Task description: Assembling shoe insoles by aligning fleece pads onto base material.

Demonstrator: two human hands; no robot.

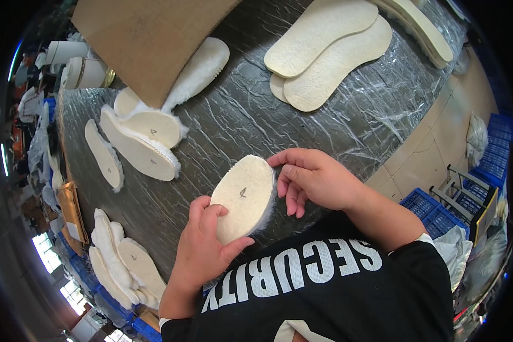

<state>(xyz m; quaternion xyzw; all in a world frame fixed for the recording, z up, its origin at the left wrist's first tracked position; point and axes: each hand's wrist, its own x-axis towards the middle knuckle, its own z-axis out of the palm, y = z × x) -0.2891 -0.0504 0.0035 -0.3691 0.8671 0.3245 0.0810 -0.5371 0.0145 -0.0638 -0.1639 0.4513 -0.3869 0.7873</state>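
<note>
My left hand (204, 242) grips the lower end of a cream fleece insole (246, 191), thumb along one edge and fingers over the other side. The insole's smooth face is up and bears a small dark mark. Pale fluff shows along its right edge. My right hand (316, 181) is at the insole's upper right; the index fingertip meets its edge, while the other fingers hang loosely bent and apart with nothing in them. Left of my hands, several similar insoles (145, 157) lie with fluffy rims, some overlapping.
The table (233, 125) is covered in wrinkled clear plastic. A brown cardboard sheet (148, 40) covers part of a white insole (202, 71). Larger cream insoles (330, 62) lie at the far right. An insole pile (117, 262) sits lower left. Blue crates (436, 219) stand on the floor.
</note>
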